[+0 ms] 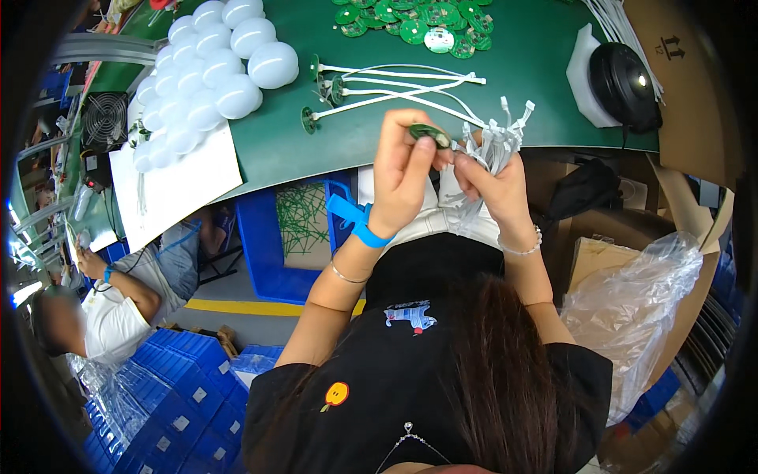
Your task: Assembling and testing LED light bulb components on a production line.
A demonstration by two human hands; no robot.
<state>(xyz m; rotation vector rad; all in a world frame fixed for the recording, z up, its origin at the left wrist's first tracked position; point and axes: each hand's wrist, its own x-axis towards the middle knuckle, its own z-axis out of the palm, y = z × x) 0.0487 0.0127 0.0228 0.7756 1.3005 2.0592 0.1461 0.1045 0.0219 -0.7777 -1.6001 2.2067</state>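
Pinched between the thumb and fingers of my left hand [407, 170] is a small round green circuit board [429, 136]. My right hand [499, 188] is closed around a bundle of white cables [496, 142], whose white plug ends fan out above the fingers. Both hands are close together at the table's front edge, with the board beside the bundle; whether a plug sits in the board I cannot tell. Just beyond them, several white cables [395, 93] with round green boards at their left ends lie crossed on the green table [525, 75].
Loose green boards [414, 31] are heaped at the far edge. White domes [213, 67] cluster at left on a white sheet [178, 186]. A black round device [624, 83] stands right. Below are a blue bin [260, 237] and a plastic-lined carton [632, 308]. A co-worker [122, 308] sits left.
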